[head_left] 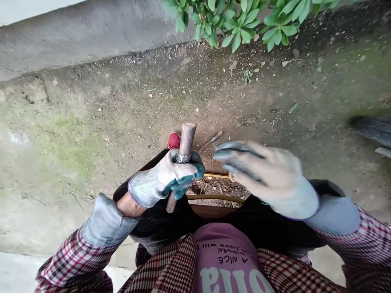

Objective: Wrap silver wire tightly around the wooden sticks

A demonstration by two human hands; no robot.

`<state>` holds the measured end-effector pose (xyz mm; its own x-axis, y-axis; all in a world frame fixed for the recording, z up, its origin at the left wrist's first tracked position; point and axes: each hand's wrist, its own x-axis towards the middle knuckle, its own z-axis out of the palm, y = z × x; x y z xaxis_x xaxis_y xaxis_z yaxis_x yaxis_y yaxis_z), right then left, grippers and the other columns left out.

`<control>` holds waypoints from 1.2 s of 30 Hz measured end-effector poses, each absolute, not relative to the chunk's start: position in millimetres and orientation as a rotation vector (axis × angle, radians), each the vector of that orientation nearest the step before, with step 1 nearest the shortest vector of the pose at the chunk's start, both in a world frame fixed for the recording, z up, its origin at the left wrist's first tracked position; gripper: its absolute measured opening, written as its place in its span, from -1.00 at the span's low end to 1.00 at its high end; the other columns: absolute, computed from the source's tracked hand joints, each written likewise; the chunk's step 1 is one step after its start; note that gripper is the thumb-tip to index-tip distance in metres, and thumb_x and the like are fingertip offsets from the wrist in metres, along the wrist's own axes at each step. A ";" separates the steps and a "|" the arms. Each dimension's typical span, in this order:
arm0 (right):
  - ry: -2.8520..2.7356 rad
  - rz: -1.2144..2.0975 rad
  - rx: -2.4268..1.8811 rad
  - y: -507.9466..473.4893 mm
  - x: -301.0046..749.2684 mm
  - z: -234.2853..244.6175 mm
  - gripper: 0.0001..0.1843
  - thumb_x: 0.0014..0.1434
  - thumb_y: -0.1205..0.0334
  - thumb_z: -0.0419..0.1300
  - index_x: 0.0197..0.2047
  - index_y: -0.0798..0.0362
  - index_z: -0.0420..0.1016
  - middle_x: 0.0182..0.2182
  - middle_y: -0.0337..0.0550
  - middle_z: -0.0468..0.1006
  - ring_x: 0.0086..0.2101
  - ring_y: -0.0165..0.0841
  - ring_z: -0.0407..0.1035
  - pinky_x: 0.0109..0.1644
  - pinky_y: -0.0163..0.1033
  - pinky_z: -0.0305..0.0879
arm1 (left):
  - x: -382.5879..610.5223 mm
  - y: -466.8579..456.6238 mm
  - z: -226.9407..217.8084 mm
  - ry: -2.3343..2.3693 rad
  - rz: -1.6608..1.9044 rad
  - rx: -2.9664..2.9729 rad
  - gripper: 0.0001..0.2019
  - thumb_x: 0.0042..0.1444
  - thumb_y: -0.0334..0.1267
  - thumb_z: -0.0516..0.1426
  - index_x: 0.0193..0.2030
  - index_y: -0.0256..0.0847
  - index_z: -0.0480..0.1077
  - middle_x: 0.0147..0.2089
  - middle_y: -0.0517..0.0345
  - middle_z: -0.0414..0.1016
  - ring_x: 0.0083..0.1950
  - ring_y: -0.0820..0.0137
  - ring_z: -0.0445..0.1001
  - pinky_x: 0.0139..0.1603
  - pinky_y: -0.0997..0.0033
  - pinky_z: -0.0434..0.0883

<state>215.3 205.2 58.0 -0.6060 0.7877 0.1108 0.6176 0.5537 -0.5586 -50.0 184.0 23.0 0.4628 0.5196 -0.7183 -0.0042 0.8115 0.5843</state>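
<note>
My left hand [180, 173], in a white glove with a green-coated palm, is wrapped round a short wooden stick [187, 136]. The stick tilts slightly, its thick end up and its thinner end below my fist. Several turns of thin wire [183, 157] circle it just above my fingers. To the right, my right hand [262, 171], gloved too, is blurred by motion. Its fingers stretch out toward the stick, a little apart, without touching it; nothing shows in them. Another stick with a wire-like wrap [210, 141] lies on the ground beyond my hands.
Yellowish curved bars [216, 197] run between my knees, over ground littered with dry bits. A red shoe [174, 140] shows beyond my left hand. A leafy shrub [238, 24] grows by the grey wall [91, 36]. A dark object [374, 130] lies at the right edge.
</note>
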 end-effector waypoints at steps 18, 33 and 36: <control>-2.755 0.795 -1.068 212.6 177.7 16.4 -0.84 0.35 0.22 0.09 -0.20 0.04 0.48 -0.43 -0.18 0.55 -0.47 -0.34 0.29 -0.35 -0.16 -0.09 | -36.5 179.8 19.6 1.108 0.351 0.596 -0.70 -0.01 -0.12 0.29 -0.48 -0.20 0.26 -0.54 0.30 0.24 -0.57 0.58 0.16 -0.61 0.56 0.17; -2.297 0.619 -1.828 311.3 259.6 -28.0 -0.63 0.32 0.18 0.27 0.18 -0.03 0.54 0.30 0.03 0.46 0.18 0.02 0.39 0.18 0.06 0.28 | -26.4 160.1 24.4 1.036 0.431 0.295 -0.69 -0.19 -0.11 0.35 -0.40 -0.18 0.38 -0.67 0.39 0.24 -0.69 0.58 0.13 -0.68 0.56 0.18; -2.197 0.510 -1.868 309.3 262.3 -18.2 -0.72 0.36 0.14 0.23 0.10 -0.04 0.60 0.22 0.09 0.53 0.18 0.03 0.38 0.24 0.11 0.26 | -24.9 158.8 21.8 1.008 0.424 0.287 -0.66 -0.17 -0.08 0.38 -0.40 -0.18 0.37 -0.69 0.42 0.20 -0.71 0.60 0.10 -0.69 0.56 0.18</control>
<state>262.3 309.3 -18.2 -0.1727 0.9831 -0.0608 0.9093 0.1354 -0.3934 -24.9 158.8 21.8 0.4633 0.4692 -0.7518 -0.2091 0.8823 0.4218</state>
